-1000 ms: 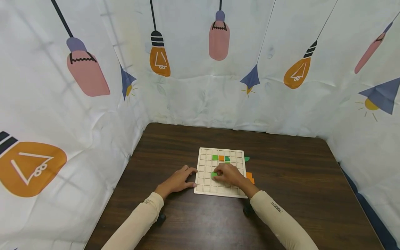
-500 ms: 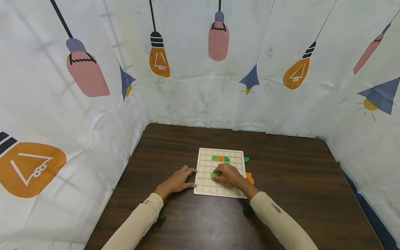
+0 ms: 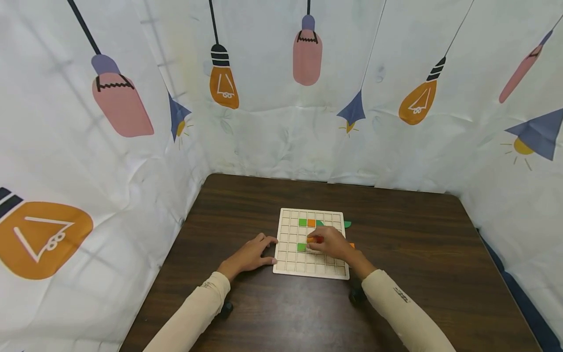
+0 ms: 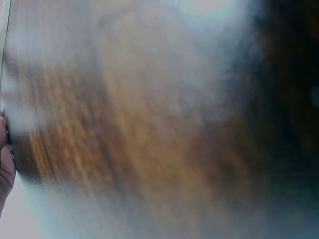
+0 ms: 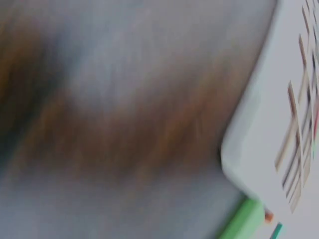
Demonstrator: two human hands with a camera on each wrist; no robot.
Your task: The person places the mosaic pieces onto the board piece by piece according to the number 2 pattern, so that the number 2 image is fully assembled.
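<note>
In the head view a pale wooden grid board (image 3: 288, 266) lies on the table. My left hand (image 3: 246, 255) rests at its left edge, thumb and forefinger spread apart and touching the rim. Over the middle of the board, my right hand (image 3: 333, 243) pinches a small orange piece (image 3: 310, 240); a red patch (image 3: 319, 239) shows under its fingers. Just left of those fingertips a green square (image 3: 301, 247) sits in the grid. Higher up, another green square (image 3: 302, 222), an orange square (image 3: 311, 223) and a dark green curved piece (image 3: 319, 223) stand in one row.
Beyond the board's right edge lie a dark green rounded piece (image 3: 347, 224) and an orange piece (image 3: 352, 245), partly hidden by my right wrist. The right wrist view shows a green piece (image 5: 244, 221) by the board's corner. A patterned white curtain (image 3: 272, 142) hangs behind the dark table (image 3: 404, 230).
My right hand has left the green square, which stays in the grid, and now holds an orange piece slightly farther right and up. The left hand has not moved.
</note>
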